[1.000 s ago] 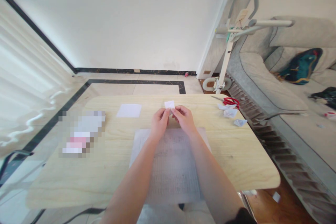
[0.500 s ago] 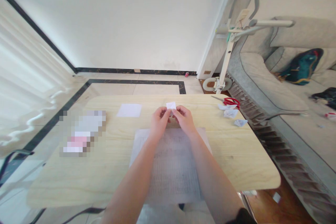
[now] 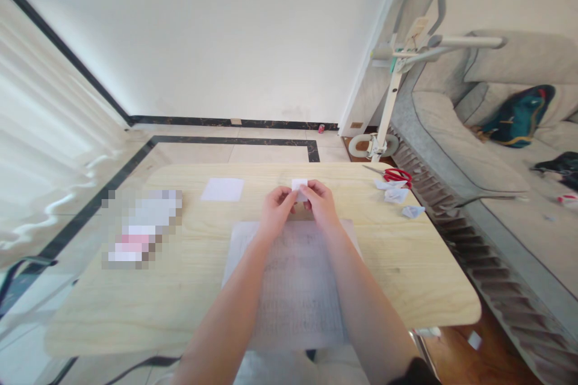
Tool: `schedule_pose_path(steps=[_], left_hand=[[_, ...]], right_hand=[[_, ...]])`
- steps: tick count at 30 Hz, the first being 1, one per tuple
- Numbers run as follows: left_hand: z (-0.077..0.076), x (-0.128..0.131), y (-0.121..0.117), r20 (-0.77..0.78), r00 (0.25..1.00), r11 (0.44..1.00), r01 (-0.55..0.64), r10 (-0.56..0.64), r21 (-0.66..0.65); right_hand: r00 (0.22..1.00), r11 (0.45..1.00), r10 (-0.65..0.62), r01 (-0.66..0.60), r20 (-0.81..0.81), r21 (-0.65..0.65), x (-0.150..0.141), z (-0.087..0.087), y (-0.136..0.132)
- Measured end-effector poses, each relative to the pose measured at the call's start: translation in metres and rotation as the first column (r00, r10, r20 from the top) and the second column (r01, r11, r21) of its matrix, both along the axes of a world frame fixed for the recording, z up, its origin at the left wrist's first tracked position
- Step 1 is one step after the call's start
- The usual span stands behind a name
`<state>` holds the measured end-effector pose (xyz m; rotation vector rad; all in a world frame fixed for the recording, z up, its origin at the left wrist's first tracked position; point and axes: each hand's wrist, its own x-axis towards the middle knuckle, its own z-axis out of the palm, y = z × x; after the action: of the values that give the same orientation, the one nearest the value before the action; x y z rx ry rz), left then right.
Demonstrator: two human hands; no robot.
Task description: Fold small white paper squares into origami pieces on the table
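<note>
Two hands, one small folded white paper (image 3: 299,183), one flat white sheet (image 3: 222,189), one large printed sheet (image 3: 301,295), one pair of red-handled scissors (image 3: 399,177) and what look like three crumpled-looking folded pieces (image 3: 413,211) are at the counter (image 3: 419,277). The small paper sits between the fingertips of the left hand (image 3: 276,207) and right hand (image 3: 320,201), both pinching it with curled fingers, beyond the printed sheet, which the forearms partly cover. The flat sheet lies left, near a pixelated patch (image 3: 147,222); the scissors and folded pieces lie right.
</note>
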<state>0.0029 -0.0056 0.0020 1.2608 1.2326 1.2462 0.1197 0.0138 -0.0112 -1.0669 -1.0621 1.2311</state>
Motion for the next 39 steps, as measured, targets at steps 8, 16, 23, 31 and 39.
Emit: schedule_pose_path(steps=[8,16,23,31,39], left_hand=[[-0.0046,-0.0036,0.0016,0.072,0.996,0.997,0.047,-0.042,-0.066],[-0.0006,-0.0009,-0.001,-0.021,0.998,0.998,0.061,-0.061,-0.003],[-0.0044,-0.0033,0.0003,-0.09,0.995,0.999,0.043,-0.04,0.03],[-0.0025,-0.0007,0.0002,0.046,0.998,0.998,0.037,-0.035,-0.048],[-0.0049,0.0,-0.0009,-0.004,0.999,0.998,0.036,-0.036,-0.044]], right_hand=[[0.995,0.999,0.032,-0.033,0.092,0.011,0.0007,-0.0042,-0.0007],[0.986,0.999,0.006,-0.011,0.169,0.033,-0.0003,-0.005,0.0004],[0.981,0.995,-0.041,0.023,0.19,0.095,-0.0009,-0.0039,-0.0004],[0.998,0.999,0.012,-0.015,0.061,0.044,-0.0008,0.0015,-0.0027],[0.993,0.995,-0.078,0.072,0.086,0.063,-0.0008,-0.0034,-0.0002]])
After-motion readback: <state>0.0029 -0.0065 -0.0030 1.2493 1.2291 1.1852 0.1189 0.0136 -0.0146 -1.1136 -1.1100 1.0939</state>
